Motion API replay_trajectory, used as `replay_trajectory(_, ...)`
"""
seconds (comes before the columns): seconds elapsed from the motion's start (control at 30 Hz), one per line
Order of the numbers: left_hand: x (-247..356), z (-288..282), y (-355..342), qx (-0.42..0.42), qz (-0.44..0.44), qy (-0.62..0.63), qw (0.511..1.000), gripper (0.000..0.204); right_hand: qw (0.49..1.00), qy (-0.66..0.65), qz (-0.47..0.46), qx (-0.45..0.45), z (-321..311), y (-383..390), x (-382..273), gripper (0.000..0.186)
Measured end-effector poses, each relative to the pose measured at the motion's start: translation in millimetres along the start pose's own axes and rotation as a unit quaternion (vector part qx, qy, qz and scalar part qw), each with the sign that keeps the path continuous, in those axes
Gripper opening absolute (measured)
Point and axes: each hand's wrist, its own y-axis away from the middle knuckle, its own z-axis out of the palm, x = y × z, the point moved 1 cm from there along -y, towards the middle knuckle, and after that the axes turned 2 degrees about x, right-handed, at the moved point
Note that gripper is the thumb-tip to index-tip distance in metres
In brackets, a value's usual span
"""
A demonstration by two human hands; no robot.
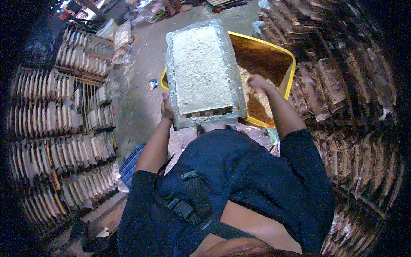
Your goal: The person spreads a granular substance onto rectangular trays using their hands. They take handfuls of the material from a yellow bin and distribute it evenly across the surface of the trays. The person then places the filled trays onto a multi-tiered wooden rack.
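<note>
A rectangular tray [234, 85], lined with clear plastic, lies tilted across the yellow tub in front of me. A whitish, crumbly slab [201, 68] fills most of it, leaving a dark gap along the near end. My left hand [168, 107] grips the tray's left edge near the close corner. Inside the yellow tub [287, 77], right of the tray, my right hand [258, 84] is closed over tan, grainy material [262, 105]. What its curled fingers hold is too small to make out. The tray hides the tub's left part.
Racks of upright, pale boards or trays [47, 115] line the left side. More dark, rough-edged trays [325, 85] are stacked along the right. A blue plastic crate [131, 166] stands near my left elbow. On the floor lie a small blue packet [153, 84] and plastic bags [122, 40].
</note>
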Motion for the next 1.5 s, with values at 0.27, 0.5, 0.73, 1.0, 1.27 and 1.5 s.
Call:
replay_trajectory(0.27,34.4,45.9,16.5,-0.026,0.099,-0.021,0.994,0.085,0.963,-0.202,-0.174,-0.023,84.0,-52.1,29.0,0.063)
replay_trajectory(0.5,63.2,89.1,20.9,-0.063,0.159,0.016,0.985,0.105,0.975,0.147,-0.067,-0.153,56.7,48.7,55.1,0.033)
replay_trajectory(0.73,49.2,74.7,18.6,-0.07,0.134,0.027,0.988,0.105,0.812,-0.583,-0.015,0.019,-24.8,87.7,59.3,0.021)
replay_trajectory(1.0,-1.7,52.7,-19.1,-0.107,0.16,0.019,0.981,0.095,0.779,-0.585,-0.221,0.039,-15.5,74.7,-61.5,0.03)
replay_trajectory(1.27,1.2,55.6,-12.4,-0.094,0.178,-0.037,0.979,0.096,0.726,-0.675,-0.104,-0.076,19.6,88.9,-221.3,0.029)
replay_trajectory(1.5,12.2,68.7,3.1,-0.068,0.17,-0.047,0.982,0.097,0.76,-0.635,-0.084,-0.11,16.9,115.5,-207.8,0.03)
